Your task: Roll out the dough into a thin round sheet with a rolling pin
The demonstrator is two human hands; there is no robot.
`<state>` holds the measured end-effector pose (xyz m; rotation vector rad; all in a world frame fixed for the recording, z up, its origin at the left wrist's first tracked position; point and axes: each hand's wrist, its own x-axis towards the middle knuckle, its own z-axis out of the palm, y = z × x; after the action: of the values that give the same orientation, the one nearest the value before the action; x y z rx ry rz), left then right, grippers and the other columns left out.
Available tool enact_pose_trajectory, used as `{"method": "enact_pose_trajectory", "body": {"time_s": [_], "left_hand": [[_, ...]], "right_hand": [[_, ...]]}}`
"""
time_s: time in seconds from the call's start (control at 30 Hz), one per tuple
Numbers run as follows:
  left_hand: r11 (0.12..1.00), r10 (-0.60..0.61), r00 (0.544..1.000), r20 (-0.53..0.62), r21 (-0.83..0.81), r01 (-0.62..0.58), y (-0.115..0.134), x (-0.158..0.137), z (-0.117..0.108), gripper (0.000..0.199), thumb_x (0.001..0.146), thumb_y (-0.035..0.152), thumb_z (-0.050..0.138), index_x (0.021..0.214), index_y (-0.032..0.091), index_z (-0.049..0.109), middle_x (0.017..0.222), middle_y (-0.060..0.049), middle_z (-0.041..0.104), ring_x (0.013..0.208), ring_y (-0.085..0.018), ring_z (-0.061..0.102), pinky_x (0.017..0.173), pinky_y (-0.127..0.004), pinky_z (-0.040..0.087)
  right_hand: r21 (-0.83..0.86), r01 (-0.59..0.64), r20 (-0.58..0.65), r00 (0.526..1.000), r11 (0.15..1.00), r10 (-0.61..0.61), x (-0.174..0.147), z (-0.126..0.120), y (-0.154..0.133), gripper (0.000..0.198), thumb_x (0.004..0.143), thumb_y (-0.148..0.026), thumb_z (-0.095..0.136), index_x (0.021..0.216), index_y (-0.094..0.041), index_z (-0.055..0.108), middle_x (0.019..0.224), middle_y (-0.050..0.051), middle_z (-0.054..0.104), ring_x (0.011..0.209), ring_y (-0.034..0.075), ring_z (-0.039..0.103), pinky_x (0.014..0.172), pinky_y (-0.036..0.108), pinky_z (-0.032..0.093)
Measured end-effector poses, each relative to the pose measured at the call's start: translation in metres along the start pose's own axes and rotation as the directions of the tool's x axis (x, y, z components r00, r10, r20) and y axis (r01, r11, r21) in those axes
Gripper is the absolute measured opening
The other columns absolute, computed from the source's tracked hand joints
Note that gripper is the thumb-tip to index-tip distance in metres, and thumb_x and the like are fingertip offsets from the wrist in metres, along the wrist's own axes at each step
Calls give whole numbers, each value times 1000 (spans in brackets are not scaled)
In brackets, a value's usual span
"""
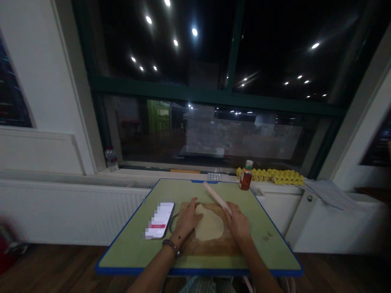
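A flattened round of pale dough (209,224) lies on a wooden board (214,246) on a small green table (131,248) with a blue rim. My left hand (187,221) rests flat at the dough's left edge, a beaded bracelet on its wrist. My right hand (237,223) sits at the dough's right edge and grips the near end of a pale rolling pin (216,196), which slants away to the upper left, off the dough.
A phone (160,219) with a lit screen lies left of the board. A small bottle of brown liquid (246,176) stands at the table's far right corner. Yellow egg trays (275,176), papers (325,190) and a water bottle (111,158) sit on the windowsill.
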<state>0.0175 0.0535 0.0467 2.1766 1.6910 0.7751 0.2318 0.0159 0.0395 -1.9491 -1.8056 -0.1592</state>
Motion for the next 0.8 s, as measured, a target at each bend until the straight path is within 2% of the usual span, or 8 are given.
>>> {"method": "enact_pose_trajectory", "body": {"time_s": [0.1,0.17,0.37,0.47,0.57,0.67,0.73,0.8], "left_hand": [[1000,20,1000,-9,0,-20,-4,2,1,30,82,21,56,112,20,57,106,-6,68,109,-23,57,94,-32,39],[1000,20,999,-29,2,-20,-6,4,1,17,87,21,51,102,20,59,97,-6,68,103,-22,59,91,-32,40],[979,-91,973,-210,-196,50,-17,11,8,26,96,27,33,115,18,49,90,-6,65,87,-20,63,76,-30,45],[975,-92,976,-195,-216,49,-22,10,10,24,92,21,39,113,17,51,94,-7,66,91,-20,63,80,-30,45],[977,-1,987,-160,-212,-33,-24,4,5,22,88,17,43,107,19,54,98,-6,66,96,-19,62,83,-28,44],[971,81,988,-129,-211,-108,-24,-6,-6,23,89,18,41,107,19,56,94,-5,68,92,-19,64,79,-28,45],[980,64,989,-134,-180,-87,-24,-12,-15,24,91,21,41,109,20,56,89,-4,68,85,-19,64,74,-28,45],[992,26,981,-193,-113,-49,-23,-16,-23,25,92,25,41,111,20,56,83,-2,67,77,-20,63,69,-29,45]], "right_hand": [[2,4,-14,1000,1000,-4,1,3,2,43,99,-42,28,129,-25,53,111,10,67,88,19,68,70,25,49],[15,12,-20,1000,1000,-11,1,5,4,44,99,-43,28,129,-24,53,114,10,66,89,18,68,71,25,49],[64,4,-42,999,998,-1,1,8,6,39,100,-41,29,128,-26,52,115,7,65,92,16,67,74,24,47],[89,24,-49,999,996,-20,1,7,6,39,100,-41,30,127,-25,53,115,7,65,94,18,67,75,25,47],[96,74,-12,997,993,-73,1,5,6,39,99,-41,32,126,-25,55,114,8,67,96,20,66,78,27,48],[110,176,43,982,978,-182,0,1,4,37,99,-37,34,126,-25,56,113,8,69,100,21,65,85,29,47],[131,235,64,967,963,-245,0,-2,2,35,99,-36,36,126,-25,56,114,7,69,102,21,65,89,30,47],[138,271,75,956,953,-283,-1,-5,-1,35,98,-36,39,125,-24,57,115,7,68,103,21,64,91,32,46]]}}
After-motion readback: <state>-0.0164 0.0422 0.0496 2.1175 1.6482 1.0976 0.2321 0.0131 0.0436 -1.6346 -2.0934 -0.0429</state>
